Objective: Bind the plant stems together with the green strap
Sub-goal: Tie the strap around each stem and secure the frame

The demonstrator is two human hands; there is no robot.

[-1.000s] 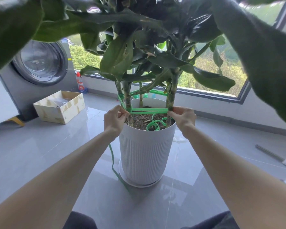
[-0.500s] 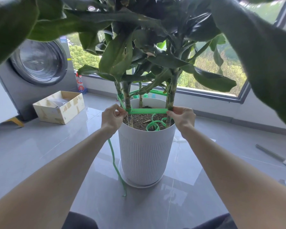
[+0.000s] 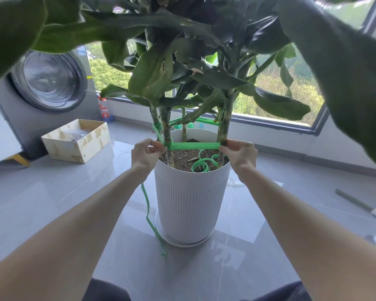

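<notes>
A tall leafy plant stands in a white ribbed pot on the floor. The green strap runs taut between the near left stem and the near right stem, just above the soil, and loops on round the back stems. My left hand pinches the strap beside the left stem. My right hand pinches it at the right stem. A loose tail of strap hangs from my left hand down to the floor. Another curl of strap lies on the soil.
A washing machine and an open cardboard box stand at the left. A spray bottle sits by the window wall. A metal rod lies on the floor at the right. Big leaves hang close overhead.
Both hands have stayed at the stems. The front run of strap has drawn flatter and tighter, and the hanging tail has swung slightly.
</notes>
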